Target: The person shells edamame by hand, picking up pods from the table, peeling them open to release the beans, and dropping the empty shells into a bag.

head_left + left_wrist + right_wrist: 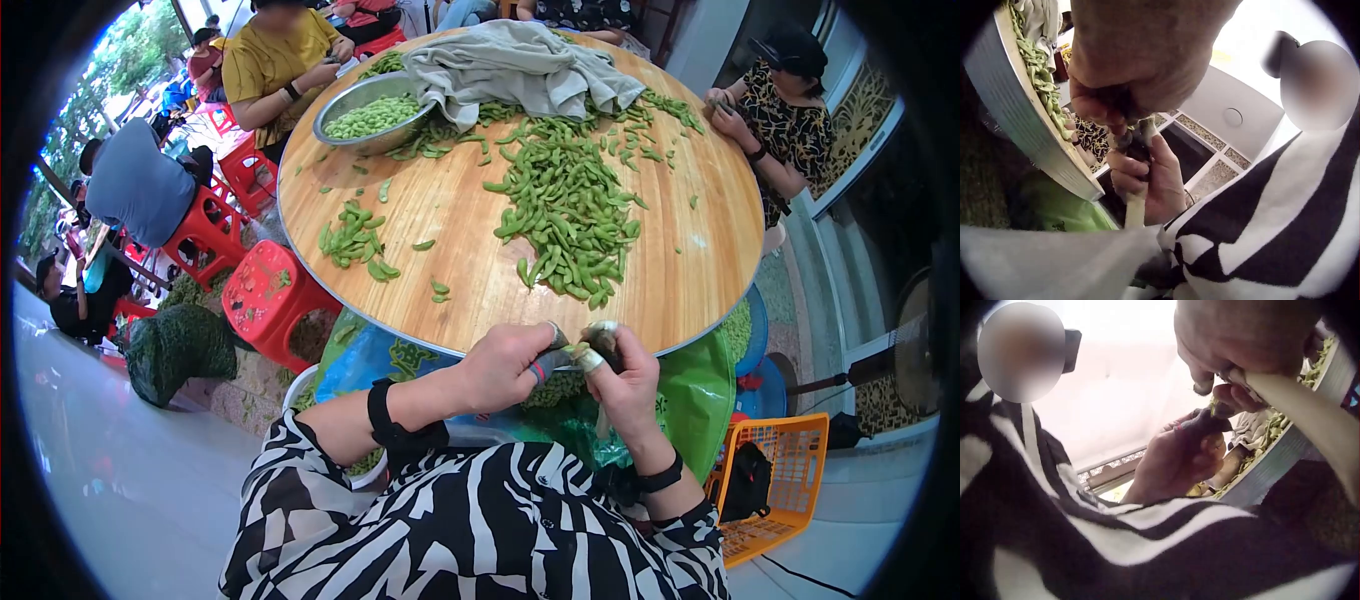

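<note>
In the head view my left hand (505, 365) and right hand (625, 375) meet just off the near edge of the round wooden table (440, 325). Between their fingertips they pinch a small green edamame pod (1214, 406), mostly hidden by the fingers. White wraps cover some right fingertips; dark coverings with a coloured stripe sit on left fingers. A pale strip (1135, 211) hangs from the right hand. Beyond the hands lies a big heap of edamame pods (575, 215), with a smaller cluster (352, 237) to its left. Shelled beans (553, 391) show below the hands.
A steel bowl (330, 138) of shelled beans and a grey cloth (510, 65) are at the table's far side. Green plastic (700, 385) hangs below the edge. A red stool (265, 283) stands left, an orange crate (800, 470) right. Other people sit around the table.
</note>
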